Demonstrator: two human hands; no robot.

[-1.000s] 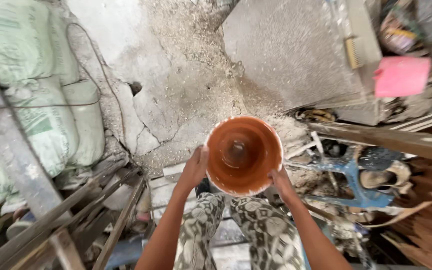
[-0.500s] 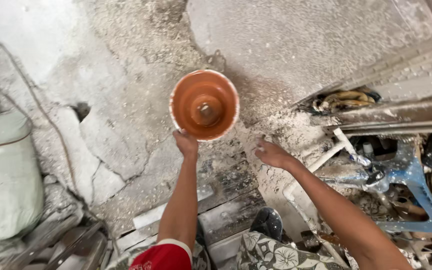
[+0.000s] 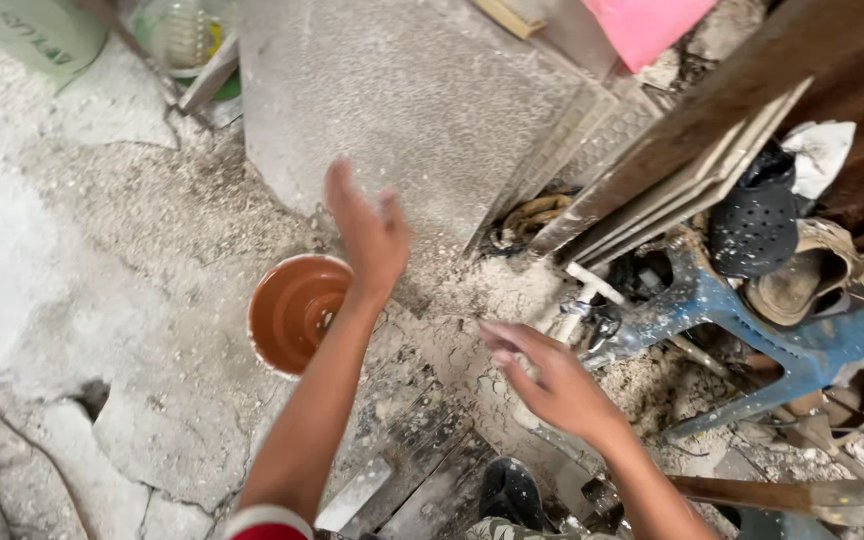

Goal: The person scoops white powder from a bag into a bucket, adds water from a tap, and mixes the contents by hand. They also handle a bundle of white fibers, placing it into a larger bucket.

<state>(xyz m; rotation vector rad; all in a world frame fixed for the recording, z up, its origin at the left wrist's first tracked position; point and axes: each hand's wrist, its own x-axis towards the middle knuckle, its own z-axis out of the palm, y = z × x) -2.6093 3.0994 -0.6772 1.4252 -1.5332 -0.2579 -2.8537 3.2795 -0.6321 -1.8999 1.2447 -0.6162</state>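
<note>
A terracotta pot (image 3: 292,312) with a white rim sits on the cracked, sandy concrete floor (image 3: 122,260), mouth up. My left hand (image 3: 367,232) hovers just above and to the right of it, fingers spread, holding nothing. My right hand (image 3: 550,378) is lower and to the right, palm down and fingers apart, over dusty rubble, also holding nothing.
Large grey slabs (image 3: 422,100) lean at the top. Stacked tiles (image 3: 672,170) and boards lie to the right. A blue plastic stool (image 3: 752,330) with worn shoes (image 3: 802,280) sits at the right. A pink sheet (image 3: 647,25) lies at the top. Dark wooden planks (image 3: 422,460) run below my arms.
The pot was held up in both hands, then in the left alone. Now it rests on the floor and both hands are off it.
</note>
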